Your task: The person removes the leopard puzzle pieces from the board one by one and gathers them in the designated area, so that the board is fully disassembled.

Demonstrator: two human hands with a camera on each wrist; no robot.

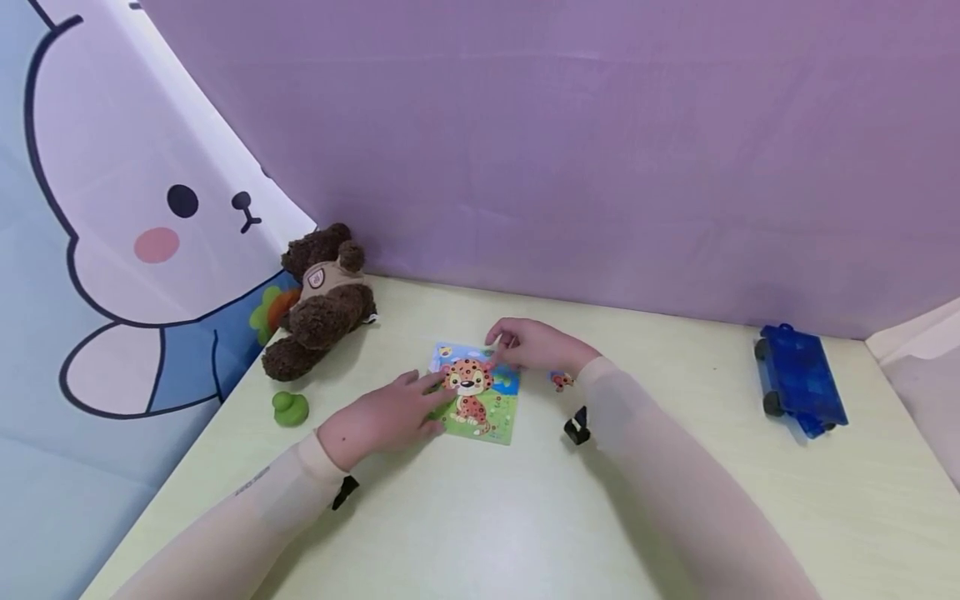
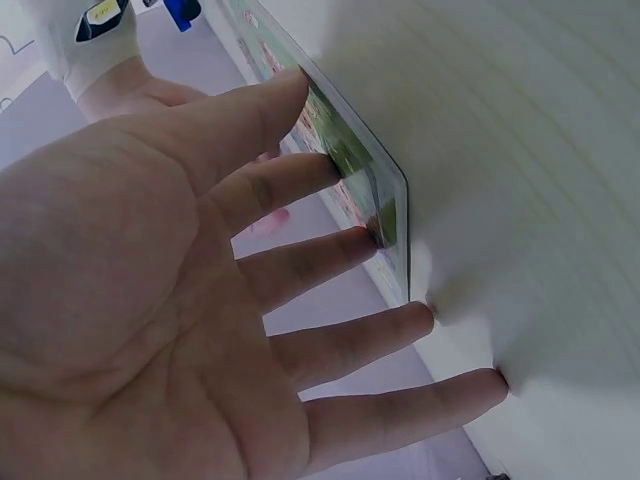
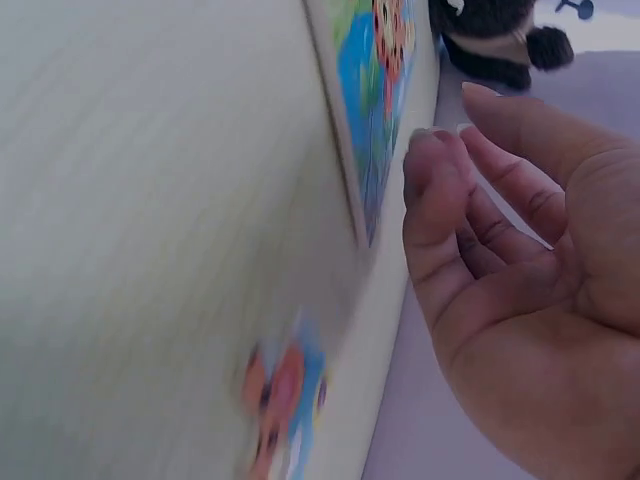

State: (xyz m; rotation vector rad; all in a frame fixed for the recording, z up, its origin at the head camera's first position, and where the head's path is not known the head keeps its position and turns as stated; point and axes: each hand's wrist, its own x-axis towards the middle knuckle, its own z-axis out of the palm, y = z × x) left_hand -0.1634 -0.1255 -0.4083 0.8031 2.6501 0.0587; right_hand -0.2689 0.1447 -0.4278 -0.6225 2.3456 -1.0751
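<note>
A jigsaw puzzle board point(image 1: 471, 408) with a spotted leopard cub on grass lies flat on the table. My left hand point(image 1: 384, 418) is at its left edge, fingers spread. In the left wrist view, the thumb and two fingers touch the board's edge, while the other fingertips rest on the tabletop. Above the board's far right corner is my right hand point(image 1: 536, 343); its fingers are loosely bent, and the right wrist view shows nothing between them and the thumb. A loose puzzle piece point(image 1: 560, 381), orange and blue, lies just right of the board, below the right wrist.
A brown teddy bear point(image 1: 322, 308) leans at the table's back left, with a green rubber duck point(image 1: 290, 409) in front of it. Far right stands a blue toy cart point(image 1: 802, 379) with dark wheels. A purple cloth point(image 1: 600, 167) hangs behind the table.
</note>
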